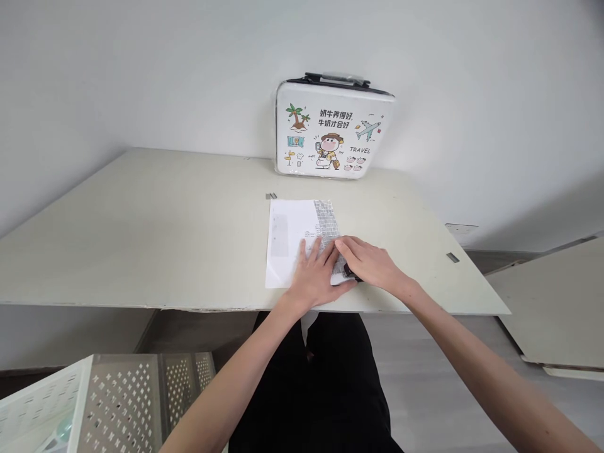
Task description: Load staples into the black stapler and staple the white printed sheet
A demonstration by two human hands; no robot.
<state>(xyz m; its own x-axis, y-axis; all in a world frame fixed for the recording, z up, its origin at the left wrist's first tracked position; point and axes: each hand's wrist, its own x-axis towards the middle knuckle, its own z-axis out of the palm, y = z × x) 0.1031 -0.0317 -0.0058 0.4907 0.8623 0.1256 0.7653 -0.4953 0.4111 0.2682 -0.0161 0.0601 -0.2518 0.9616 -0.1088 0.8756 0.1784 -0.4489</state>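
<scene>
A sheet of white paper [292, 220] lies on the table, with a printed grey pattern along its right side and some small text. My left hand [317, 274] rests on it with fingers spread, pressing the lower part flat. My right hand [370, 261] is closed over a small black stapler [350, 272] at the paper's lower right edge. Most of the stapler is hidden under the palm, so whether its jaws touch the paper cannot be seen. The two hands meet near the right fingertips.
A white cartoon-printed case [330, 135] with a black handle leans against the wall. Small grey staple strips [270, 195] lie behind the paper; another strip [453, 257] is at the right. Below left stand perforated plastic baskets [123, 396]. The pale table [189, 233] ends just before my lap.
</scene>
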